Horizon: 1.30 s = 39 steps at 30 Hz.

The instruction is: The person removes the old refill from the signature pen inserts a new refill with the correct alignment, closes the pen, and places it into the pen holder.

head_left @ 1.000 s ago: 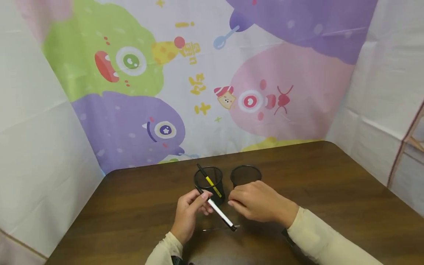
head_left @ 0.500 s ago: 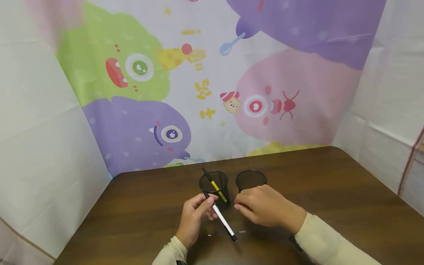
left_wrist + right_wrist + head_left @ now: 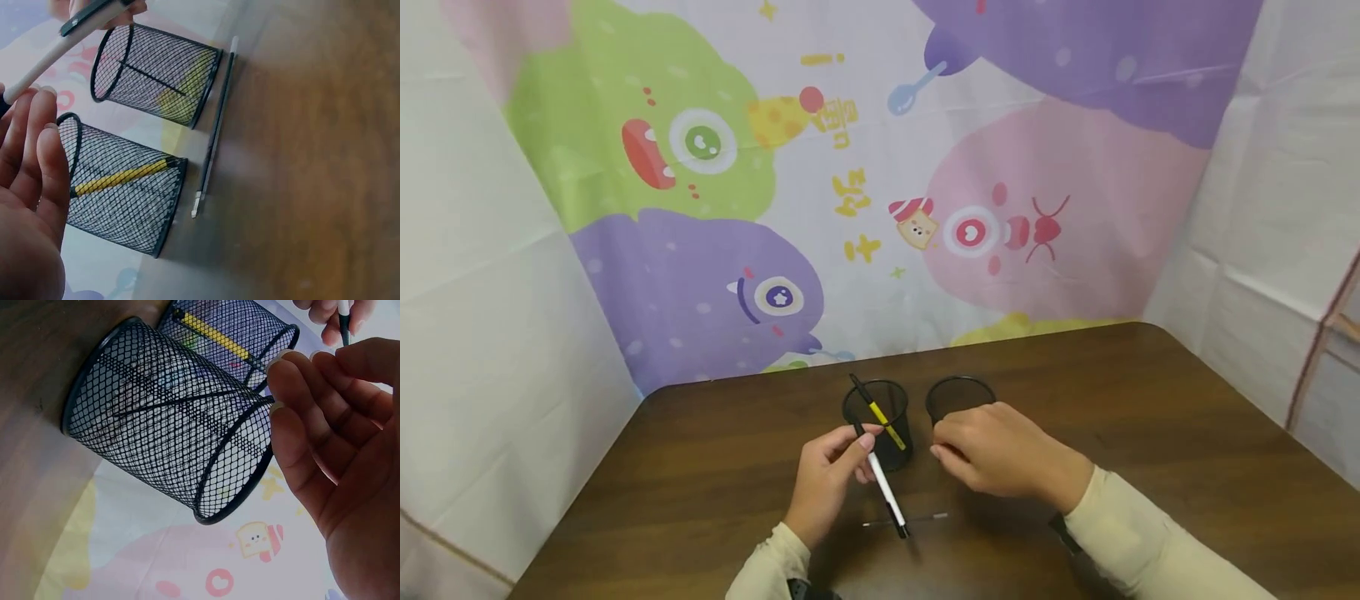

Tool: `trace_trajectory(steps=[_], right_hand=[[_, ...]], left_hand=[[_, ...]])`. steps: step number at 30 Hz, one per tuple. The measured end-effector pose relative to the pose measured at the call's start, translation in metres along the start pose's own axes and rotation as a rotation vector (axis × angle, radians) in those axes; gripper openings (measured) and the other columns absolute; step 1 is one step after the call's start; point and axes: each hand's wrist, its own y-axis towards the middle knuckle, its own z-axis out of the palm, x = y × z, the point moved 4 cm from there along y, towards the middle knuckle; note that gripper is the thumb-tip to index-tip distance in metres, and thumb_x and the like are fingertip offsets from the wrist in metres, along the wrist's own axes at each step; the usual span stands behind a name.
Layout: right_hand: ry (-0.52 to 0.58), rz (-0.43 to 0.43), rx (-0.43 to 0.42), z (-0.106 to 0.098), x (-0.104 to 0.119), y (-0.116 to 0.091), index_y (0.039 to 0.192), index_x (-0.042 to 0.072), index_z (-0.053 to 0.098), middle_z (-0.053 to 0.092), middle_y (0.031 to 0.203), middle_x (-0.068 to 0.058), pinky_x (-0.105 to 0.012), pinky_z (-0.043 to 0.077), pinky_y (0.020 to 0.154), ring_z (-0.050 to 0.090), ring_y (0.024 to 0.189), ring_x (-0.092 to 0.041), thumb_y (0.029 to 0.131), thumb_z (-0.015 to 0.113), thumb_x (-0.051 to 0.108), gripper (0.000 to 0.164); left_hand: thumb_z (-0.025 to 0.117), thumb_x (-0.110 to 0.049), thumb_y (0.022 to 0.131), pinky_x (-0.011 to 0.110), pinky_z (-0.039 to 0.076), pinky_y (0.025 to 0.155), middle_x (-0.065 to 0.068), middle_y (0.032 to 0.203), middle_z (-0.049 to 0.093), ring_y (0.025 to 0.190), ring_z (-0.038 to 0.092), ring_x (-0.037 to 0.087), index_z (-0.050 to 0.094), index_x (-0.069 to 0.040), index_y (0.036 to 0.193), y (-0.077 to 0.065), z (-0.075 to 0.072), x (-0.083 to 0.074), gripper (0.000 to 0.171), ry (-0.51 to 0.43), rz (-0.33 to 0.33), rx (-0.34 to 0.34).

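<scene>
Pinched between the thumb and fingers of my left hand (image 3: 829, 475) is a white pen (image 3: 881, 482) with black ends and a black clip, slanting down toward me over the table. My right hand (image 3: 1003, 446) hovers in front of the right mesh cup (image 3: 961, 377), its fingers loosely bent; nothing shows in them in the right wrist view. A thin dark pen refill (image 3: 215, 134) with a pale tip lies on the table below the pen. Just beyond my left hand, the left mesh cup (image 3: 134, 225) holds a yellow and black pen (image 3: 877, 412) leaning inside.
Both black wire cups stand upright side by side on the dark wooden table (image 3: 722, 475). A cartoon-printed cloth (image 3: 865, 317) hangs at the table's back edge, and pale cloth walls (image 3: 1247, 250) rise on either side.
The lower end of the white pen has swung left, so it points more steeply toward me. My right hand stays nearly in place. The head view shifts slightly.
</scene>
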Motion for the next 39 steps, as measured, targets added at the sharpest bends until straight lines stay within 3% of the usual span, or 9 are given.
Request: trace_trajectory(steps=[8, 14, 23, 32, 39], right_hand=[[0.033, -0.015, -0.001, 0.004, 0.004, 0.008, 0.073, 0.023, 0.055, 0.045, 0.066, 0.016, -0.015, 0.031, 0.046, 0.037, 0.054, 0.004, 0.093, 0.065, 0.021, 0.023], [0.036, 0.005, 0.030, 0.009, 0.001, 0.004, 0.072, 0.024, 0.053, 0.042, 0.065, 0.018, -0.016, 0.029, 0.045, 0.036, 0.053, 0.004, 0.093, 0.065, 0.022, 0.025], [0.069, -0.024, 0.020, 0.009, 0.007, 0.005, 0.073, 0.023, 0.054, 0.044, 0.066, 0.016, -0.014, 0.029, 0.046, 0.035, 0.053, 0.004, 0.094, 0.065, 0.020, 0.024], [0.058, -0.017, 0.050, 0.010, 0.009, 0.005, 0.073, 0.022, 0.056, 0.045, 0.066, 0.016, -0.016, 0.031, 0.046, 0.037, 0.054, 0.003, 0.094, 0.066, 0.021, 0.023], [0.031, -0.017, 0.070, 0.010, 0.008, -0.001, 0.075, 0.022, 0.060, 0.050, 0.069, 0.016, -0.018, 0.036, 0.048, 0.041, 0.056, 0.003, 0.094, 0.067, 0.023, 0.020]], left_hand=[[0.064, -0.014, 0.099, 0.030, 0.054, 0.055, 0.009, 0.074, 0.066, 0.058, 0.062, 0.021, 0.074, -0.001, 0.105, 0.000, -0.015, 0.000, 0.018, 0.016, -0.012, -0.061], [0.065, -0.016, 0.099, 0.029, 0.055, 0.056, 0.011, 0.078, 0.067, 0.060, 0.063, 0.021, 0.073, 0.000, 0.106, 0.003, -0.012, 0.001, 0.019, 0.006, -0.003, -0.059], [0.064, -0.013, 0.099, 0.030, 0.056, 0.055, 0.012, 0.071, 0.063, 0.059, 0.063, 0.023, 0.072, 0.003, 0.105, 0.007, -0.019, -0.005, 0.019, 0.020, 0.029, -0.138], [0.067, -0.015, 0.098, 0.028, 0.055, 0.057, 0.013, 0.080, 0.068, 0.060, 0.064, 0.021, 0.073, -0.001, 0.099, 0.017, -0.021, -0.011, 0.015, 0.052, 0.033, -0.095], [0.069, -0.020, 0.097, 0.033, 0.057, 0.058, 0.010, 0.072, 0.065, 0.060, 0.064, 0.022, 0.074, -0.003, 0.096, 0.026, -0.014, -0.011, 0.018, 0.064, 0.021, -0.079]])
